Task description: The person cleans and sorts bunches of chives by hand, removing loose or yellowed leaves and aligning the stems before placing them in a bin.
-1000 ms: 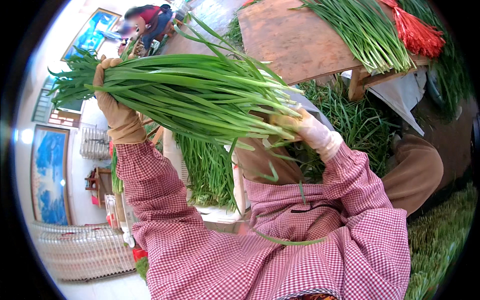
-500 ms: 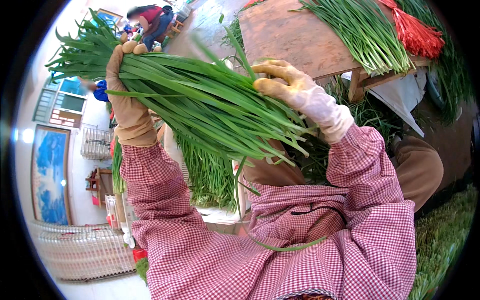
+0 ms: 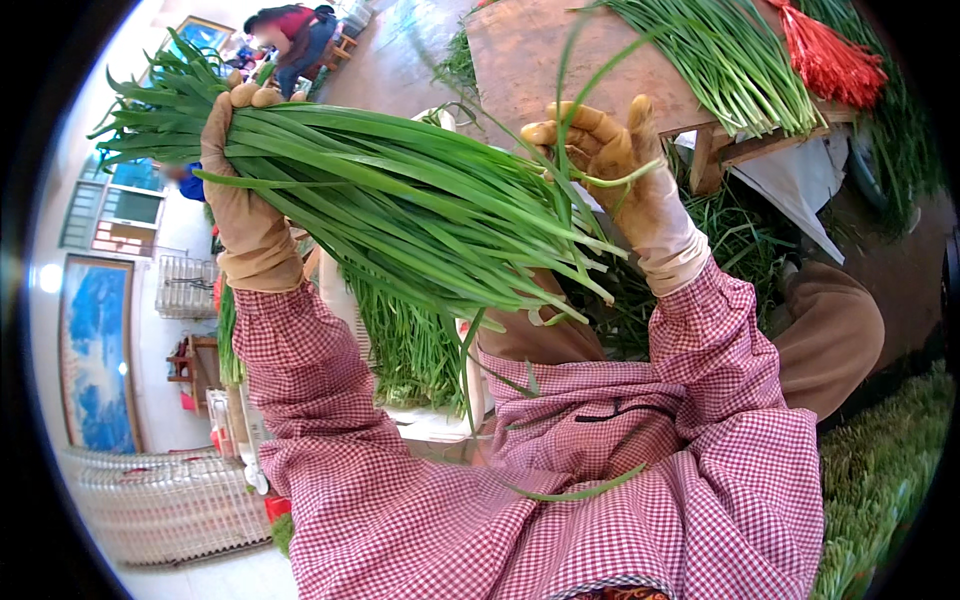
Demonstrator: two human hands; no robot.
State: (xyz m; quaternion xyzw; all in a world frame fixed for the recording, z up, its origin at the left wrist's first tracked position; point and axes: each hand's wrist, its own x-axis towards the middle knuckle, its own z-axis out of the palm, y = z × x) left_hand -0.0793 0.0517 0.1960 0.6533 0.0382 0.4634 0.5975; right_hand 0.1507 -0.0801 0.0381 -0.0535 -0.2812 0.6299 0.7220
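My left hand [image 3: 236, 205], in a tan glove, is wrapped around a thick bunch of garlic chives [image 3: 400, 195] near its leafy end. The bunch is held up and slopes down to the right, its pale cut ends fanned out near my right hand [image 3: 640, 205]. That hand wears a stained glove, palm showing and fingers spread. A few loose chive blades [image 3: 630, 181] cross in front of its palm; they do not look gripped. One stray blade [image 3: 590, 491] lies on my checked smock, and others hang below the bunch.
A wooden table [image 3: 510, 60] at the far right bears more chives [image 3: 715, 75] and red ties [image 3: 828, 65]. More chives [image 3: 405, 345] lie in a white container below my left arm. Leaf trimmings [image 3: 735, 235] cover the floor by my knee. A person [image 3: 295, 45] bends over at the back left.
My right hand has drawn away from the cut ends, turned palm up and spread its fingers, with loose blades now in front of it. My left hand and the bunch have shifted slightly left.
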